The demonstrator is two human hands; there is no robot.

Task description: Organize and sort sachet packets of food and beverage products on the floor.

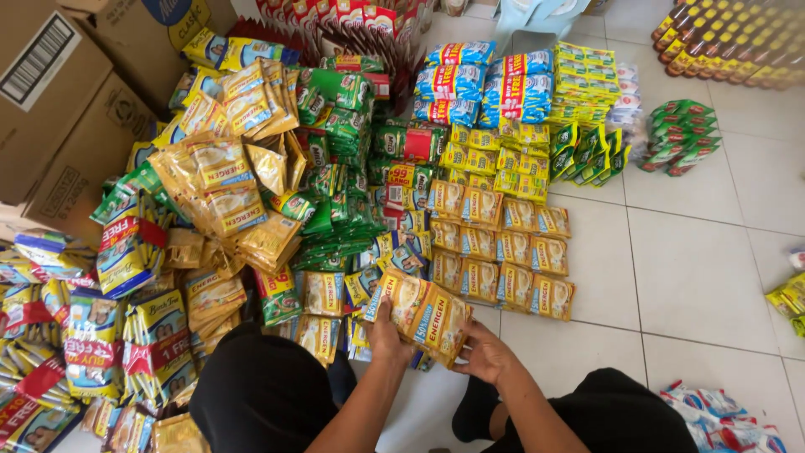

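Above the tiled floor (pixel 696 277), left hand (pixel 387 335) and right hand (pixel 486 354) grip a sachet strip (pixel 423 310), seemingly from beneath.

At two o'clock the brown bottles (pixel 728 38) are blurred; at eight o'clock striped sachet packs (pixel 33 411) are cut by the edge.

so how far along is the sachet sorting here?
Done: a neat grid of orange-yellow sachet strips lies in rows on the tiled floor, with tidy stacks behind it. In hand: the left hand and right hand hold another bundle of orange sachets at the grid's near edge. Left: a loose heap of mixed sachets sits unsorted beside cardboard boxes.
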